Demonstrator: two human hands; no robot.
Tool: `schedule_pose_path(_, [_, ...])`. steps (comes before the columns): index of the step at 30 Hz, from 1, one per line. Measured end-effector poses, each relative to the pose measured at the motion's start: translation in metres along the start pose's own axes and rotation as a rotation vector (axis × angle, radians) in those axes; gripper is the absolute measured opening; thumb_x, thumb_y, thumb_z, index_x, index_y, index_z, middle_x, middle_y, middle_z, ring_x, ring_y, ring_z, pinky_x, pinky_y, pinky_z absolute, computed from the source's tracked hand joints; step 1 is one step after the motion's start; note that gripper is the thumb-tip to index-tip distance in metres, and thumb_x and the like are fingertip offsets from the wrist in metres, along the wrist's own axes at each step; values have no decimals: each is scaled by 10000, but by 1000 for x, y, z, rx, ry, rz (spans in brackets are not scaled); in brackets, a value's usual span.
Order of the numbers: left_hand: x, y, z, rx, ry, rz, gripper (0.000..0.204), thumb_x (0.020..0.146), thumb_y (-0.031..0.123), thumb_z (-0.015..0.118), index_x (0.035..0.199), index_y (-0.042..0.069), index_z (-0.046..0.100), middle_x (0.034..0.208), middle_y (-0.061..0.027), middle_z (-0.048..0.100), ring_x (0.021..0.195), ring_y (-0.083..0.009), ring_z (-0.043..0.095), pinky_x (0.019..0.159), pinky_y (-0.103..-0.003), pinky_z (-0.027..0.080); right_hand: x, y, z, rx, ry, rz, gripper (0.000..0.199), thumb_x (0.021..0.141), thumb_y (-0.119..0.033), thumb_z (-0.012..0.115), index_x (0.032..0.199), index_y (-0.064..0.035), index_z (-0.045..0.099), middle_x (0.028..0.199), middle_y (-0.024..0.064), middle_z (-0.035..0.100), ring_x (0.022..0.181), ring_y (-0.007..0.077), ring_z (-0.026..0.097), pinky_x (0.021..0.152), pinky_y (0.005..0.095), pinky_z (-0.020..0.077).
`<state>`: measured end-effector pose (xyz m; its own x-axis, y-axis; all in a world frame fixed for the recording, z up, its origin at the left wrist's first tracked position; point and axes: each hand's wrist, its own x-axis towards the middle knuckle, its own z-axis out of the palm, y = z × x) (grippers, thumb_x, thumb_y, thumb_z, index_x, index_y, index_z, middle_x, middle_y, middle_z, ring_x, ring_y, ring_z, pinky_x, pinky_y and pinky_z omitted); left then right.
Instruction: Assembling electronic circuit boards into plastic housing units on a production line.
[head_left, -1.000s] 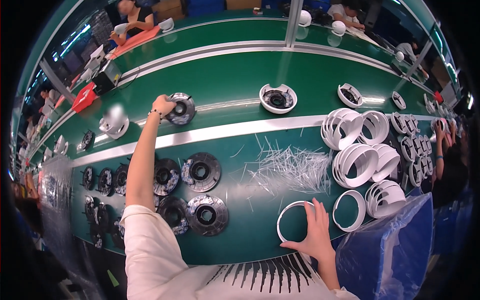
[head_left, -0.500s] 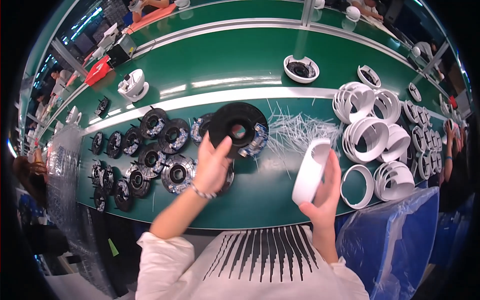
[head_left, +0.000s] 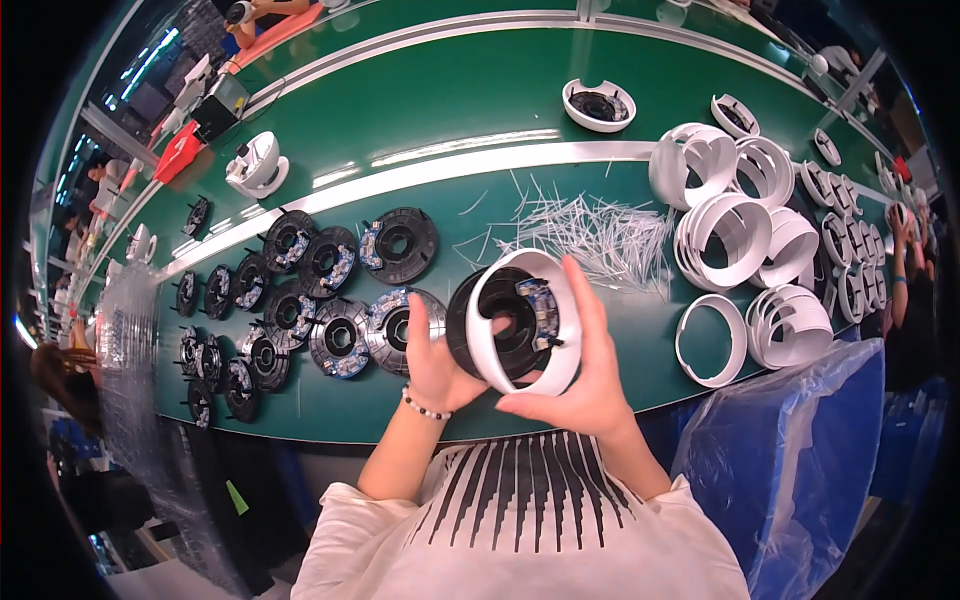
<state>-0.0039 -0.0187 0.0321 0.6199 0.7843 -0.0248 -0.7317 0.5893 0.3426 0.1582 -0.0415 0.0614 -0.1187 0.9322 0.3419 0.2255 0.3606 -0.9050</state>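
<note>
In front of my chest, my left hand (head_left: 437, 372) holds a black round base (head_left: 462, 325) from its left side and from behind. A fingertip shows through the hole in its middle, and a small blue circuit board (head_left: 542, 305) sits on its face. My right hand (head_left: 590, 372) grips a white plastic ring (head_left: 566, 345) from the right, thumb below and fingers along the outer wall. The ring stands around part of the base, whose left edge sticks out behind it. Whether the two are seated together, I cannot tell.
Several black bases (head_left: 340, 338) with circuit boards lie to the left on the green bench. White strips (head_left: 590, 240) are heaped behind my hands. Stacked white rings (head_left: 722, 240) stand at the right, above a blue bin (head_left: 790, 480) with plastic film. White shells (head_left: 600, 105) sit farther back.
My left hand has brought the black base down and toward the right; my right hand has moved the white ring left. The ring now surrounds part of the base.
</note>
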Motion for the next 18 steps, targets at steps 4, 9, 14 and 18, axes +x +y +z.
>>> schedule_pose_path(4, [8,-2,-7,-32,72,18,726,800,594,270,1241,19,318,1220,-165,396,1113,-289,403,938,-440,323,1,-3,1,-173,-3,-64,1160,414,-368,820,1290,39,177,1300,216,242,1187,322,275,963,394,239])
schedule_pose_path(9, [16,-9,-5,-26,296,18,486,811,369,343,1139,28,454,1104,-137,508,1000,-255,494,884,-399,381,5,-13,-10,-358,-182,1,1165,384,-394,808,1298,-15,193,1327,240,145,1196,396,213,953,453,232])
schedule_pose_path(14, [16,-9,-7,-120,183,46,458,811,346,331,1112,35,481,1081,-126,524,978,-249,508,867,-393,398,17,-18,-24,-472,-445,-60,1207,329,-378,805,1309,-50,182,1355,246,24,1241,435,67,981,465,189])
schedule_pose_path(18, [15,-8,-7,-131,204,9,442,810,334,335,1106,42,487,1074,-134,530,964,-246,519,857,-386,407,32,-26,-38,-623,-574,-53,1160,333,-164,811,1313,-124,191,1367,178,66,1240,408,104,966,514,212])
